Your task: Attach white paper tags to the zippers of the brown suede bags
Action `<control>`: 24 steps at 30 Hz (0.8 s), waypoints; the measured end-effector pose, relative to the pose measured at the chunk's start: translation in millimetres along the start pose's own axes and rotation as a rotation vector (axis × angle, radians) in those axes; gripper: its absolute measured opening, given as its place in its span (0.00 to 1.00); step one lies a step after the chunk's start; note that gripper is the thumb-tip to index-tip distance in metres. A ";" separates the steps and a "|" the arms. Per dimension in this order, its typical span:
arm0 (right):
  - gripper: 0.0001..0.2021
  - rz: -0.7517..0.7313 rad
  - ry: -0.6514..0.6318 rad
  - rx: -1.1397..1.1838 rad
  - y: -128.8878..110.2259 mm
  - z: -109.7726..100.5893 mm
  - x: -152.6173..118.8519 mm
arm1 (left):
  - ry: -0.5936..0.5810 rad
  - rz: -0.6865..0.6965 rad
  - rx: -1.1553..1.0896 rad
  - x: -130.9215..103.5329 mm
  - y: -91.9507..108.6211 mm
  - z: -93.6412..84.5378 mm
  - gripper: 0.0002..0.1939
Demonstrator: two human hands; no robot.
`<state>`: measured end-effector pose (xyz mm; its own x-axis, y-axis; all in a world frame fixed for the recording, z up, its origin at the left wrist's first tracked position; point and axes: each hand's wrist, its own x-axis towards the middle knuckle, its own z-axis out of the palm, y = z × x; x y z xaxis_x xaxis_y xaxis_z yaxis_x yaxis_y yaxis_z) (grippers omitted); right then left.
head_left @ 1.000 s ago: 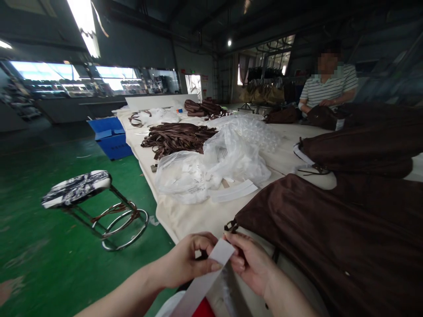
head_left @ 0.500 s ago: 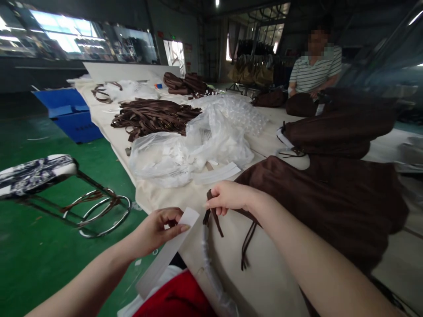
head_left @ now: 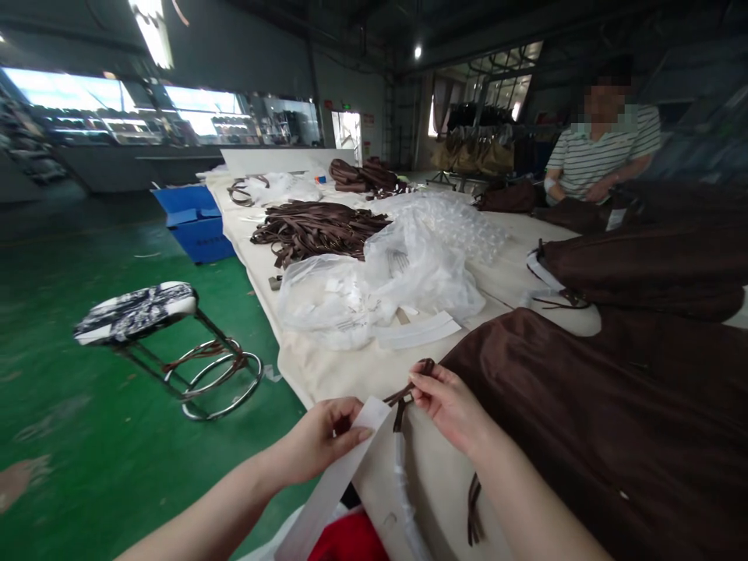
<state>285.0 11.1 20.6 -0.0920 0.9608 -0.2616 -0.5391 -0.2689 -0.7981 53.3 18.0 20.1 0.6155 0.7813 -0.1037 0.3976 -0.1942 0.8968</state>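
In the head view, my left hand (head_left: 333, 436) pinches a long white paper strip (head_left: 334, 491) near its upper end. My right hand (head_left: 447, 401) grips a thin brown strap (head_left: 425, 366), part of which reaches left toward the strip's top. Below that hand hangs a bag handle wrapped in clear plastic (head_left: 403, 487), joined by a dark loop at its upper end. A large dark brown bag (head_left: 543, 389) lies flat at the right, beside my right forearm. Thin brown cords (head_left: 473, 514) dangle from its near edge.
Clear plastic bags (head_left: 379, 288) and a heap of brown straps (head_left: 324, 230) lie on the cream-covered table (head_left: 319, 374). Another brown bag (head_left: 636, 273) sits farther right. A stool (head_left: 140, 312) and a blue box (head_left: 199, 234) stand left. Across the table is a person (head_left: 601, 156) in a striped shirt.
The view has swung left, so things appear farther right. My right hand has turned, and the brown strap's end now points left toward the white strip instead of hanging down.
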 end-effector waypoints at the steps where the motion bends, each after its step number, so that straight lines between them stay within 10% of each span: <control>1: 0.14 -0.007 0.003 0.014 1.6 -0.6 -4.8 | -0.017 -0.001 -0.013 0.8 0.1 1.9 0.19; 24: 0.17 -0.237 0.235 -0.057 8.1 -0.8 -24.1 | -0.096 0.247 0.378 -2.9 24.9 1.1 0.17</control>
<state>283.6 -14.3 20.0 0.2291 0.9570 -0.1781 -0.4743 -0.0501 -0.8789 62.1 10.2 42.3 0.7764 0.6291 0.0381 0.4402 -0.5845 0.6815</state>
